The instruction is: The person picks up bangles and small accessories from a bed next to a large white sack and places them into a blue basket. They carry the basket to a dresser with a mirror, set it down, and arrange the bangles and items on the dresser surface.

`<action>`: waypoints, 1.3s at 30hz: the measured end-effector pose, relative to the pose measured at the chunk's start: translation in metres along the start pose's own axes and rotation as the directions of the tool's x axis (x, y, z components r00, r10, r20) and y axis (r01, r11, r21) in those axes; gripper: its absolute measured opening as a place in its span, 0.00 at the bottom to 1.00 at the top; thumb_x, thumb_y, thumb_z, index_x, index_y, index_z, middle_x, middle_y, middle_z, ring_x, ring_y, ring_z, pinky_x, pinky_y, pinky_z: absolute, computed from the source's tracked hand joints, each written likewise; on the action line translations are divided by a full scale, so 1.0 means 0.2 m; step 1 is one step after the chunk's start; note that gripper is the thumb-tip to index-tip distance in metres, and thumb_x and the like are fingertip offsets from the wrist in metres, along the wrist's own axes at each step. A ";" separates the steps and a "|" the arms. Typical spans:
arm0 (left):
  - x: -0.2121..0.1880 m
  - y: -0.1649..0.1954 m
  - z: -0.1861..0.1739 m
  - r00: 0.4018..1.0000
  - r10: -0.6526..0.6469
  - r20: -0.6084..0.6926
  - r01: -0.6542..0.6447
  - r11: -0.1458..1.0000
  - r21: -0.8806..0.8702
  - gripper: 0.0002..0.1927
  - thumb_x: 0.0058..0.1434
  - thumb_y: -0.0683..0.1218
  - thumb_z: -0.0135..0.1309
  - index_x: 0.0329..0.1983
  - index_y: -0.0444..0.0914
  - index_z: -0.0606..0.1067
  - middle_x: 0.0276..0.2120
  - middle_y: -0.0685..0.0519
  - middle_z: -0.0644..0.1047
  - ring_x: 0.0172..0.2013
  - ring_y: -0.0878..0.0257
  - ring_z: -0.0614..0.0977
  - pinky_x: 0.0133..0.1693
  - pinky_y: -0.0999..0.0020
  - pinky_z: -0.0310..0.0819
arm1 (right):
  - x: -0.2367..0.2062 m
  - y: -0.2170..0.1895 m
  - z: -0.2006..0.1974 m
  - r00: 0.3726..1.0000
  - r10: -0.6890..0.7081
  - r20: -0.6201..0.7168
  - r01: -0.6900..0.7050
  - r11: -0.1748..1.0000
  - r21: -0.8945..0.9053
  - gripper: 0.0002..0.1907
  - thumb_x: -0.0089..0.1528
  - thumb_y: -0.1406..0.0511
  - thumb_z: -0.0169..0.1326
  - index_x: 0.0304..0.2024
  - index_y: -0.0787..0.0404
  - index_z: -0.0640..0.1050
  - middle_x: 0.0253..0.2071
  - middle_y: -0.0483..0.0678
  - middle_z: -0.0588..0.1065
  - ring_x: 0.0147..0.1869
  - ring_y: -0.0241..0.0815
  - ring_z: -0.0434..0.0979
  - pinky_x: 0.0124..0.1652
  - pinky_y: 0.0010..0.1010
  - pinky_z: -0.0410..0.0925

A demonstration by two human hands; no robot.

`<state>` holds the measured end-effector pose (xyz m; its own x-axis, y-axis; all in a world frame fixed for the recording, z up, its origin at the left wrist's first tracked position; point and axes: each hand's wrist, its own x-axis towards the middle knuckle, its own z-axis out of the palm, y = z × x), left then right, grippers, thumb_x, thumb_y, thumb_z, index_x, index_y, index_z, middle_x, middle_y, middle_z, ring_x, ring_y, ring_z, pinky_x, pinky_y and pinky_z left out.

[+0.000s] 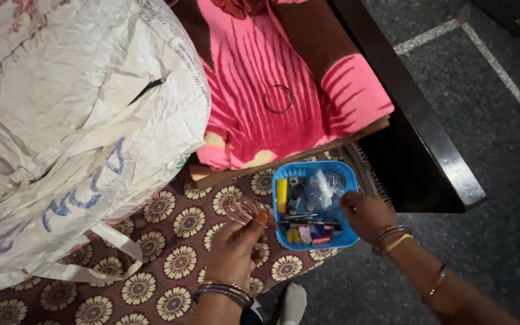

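Observation:
My left hand (233,250) holds a small stack of thin glittery bangles (247,210) just left of a blue plastic tray (344,173). My right hand (365,213) reaches into the right side of that tray, fingers curled among its contents; whether it grips anything is hidden. The tray holds a yellow tube (281,195), a clear plastic packet (321,188), pens and several small items. A single metal bangle (278,99) lies apart on the pink and brown blanket (248,66). Both wrists wear bangles.
A large white woven sack (73,120) fills the left side on the floral brown bedsheet (164,271). A dark wooden bed frame (416,120) runs along the right, with grey stone floor (489,150) beyond. A socked foot (293,304) shows below.

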<state>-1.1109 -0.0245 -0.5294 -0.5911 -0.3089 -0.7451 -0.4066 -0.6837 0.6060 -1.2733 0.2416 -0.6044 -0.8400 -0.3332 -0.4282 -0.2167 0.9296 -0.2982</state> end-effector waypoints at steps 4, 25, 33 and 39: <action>0.01 -0.02 0.06 1.000 0.005 -0.015 -0.005 0.998 0.061 0.12 0.57 0.49 0.67 0.34 0.34 0.82 0.23 0.56 0.76 0.21 0.70 0.73 0.22 0.73 0.65 | 0.03 0.14 0.12 0.928 0.024 -0.372 -0.012 0.999 0.034 0.24 0.54 0.59 0.61 0.51 0.61 0.74 0.47 0.62 0.78 0.45 0.67 0.79 0.41 0.52 0.72; -0.97 0.28 0.09 0.807 0.555 0.201 -0.359 0.190 0.914 0.18 0.47 0.59 0.69 0.28 0.42 0.83 0.28 0.44 0.80 0.31 0.45 0.82 0.34 0.50 0.74 | -0.62 -0.46 -0.44 0.954 -0.179 -0.242 0.216 0.966 0.139 0.14 0.61 0.61 0.53 0.45 0.62 0.74 0.32 0.62 0.80 0.39 0.66 0.80 0.42 0.57 0.70; -1.66 0.48 -0.14 0.829 0.552 0.091 -0.206 0.149 0.967 0.11 0.53 0.55 0.64 0.32 0.46 0.83 0.37 0.47 0.79 0.40 0.49 0.82 0.41 0.49 0.77 | -1.14 -1.10 -0.85 0.880 -0.451 -0.152 0.470 0.872 0.137 0.13 0.60 0.60 0.52 0.42 0.60 0.76 0.32 0.61 0.80 0.39 0.65 0.80 0.41 0.56 0.70; -2.09 0.61 -0.56 0.727 0.684 -0.065 -0.107 0.207 0.973 0.09 0.52 0.53 0.63 0.32 0.46 0.83 0.41 0.47 0.78 0.41 0.49 0.82 0.41 0.49 0.77 | -1.47 -1.67 -0.84 0.716 -0.686 -0.129 0.696 0.716 0.054 0.12 0.59 0.61 0.52 0.42 0.60 0.77 0.36 0.61 0.79 0.42 0.65 0.78 0.42 0.55 0.69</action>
<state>-0.8350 -0.0532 -0.1748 -0.6620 -0.7352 -0.1454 -0.6983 0.5347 0.4759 -1.0376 0.0556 -0.2360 -0.5171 -0.8559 0.0076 -0.7125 0.4256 -0.5578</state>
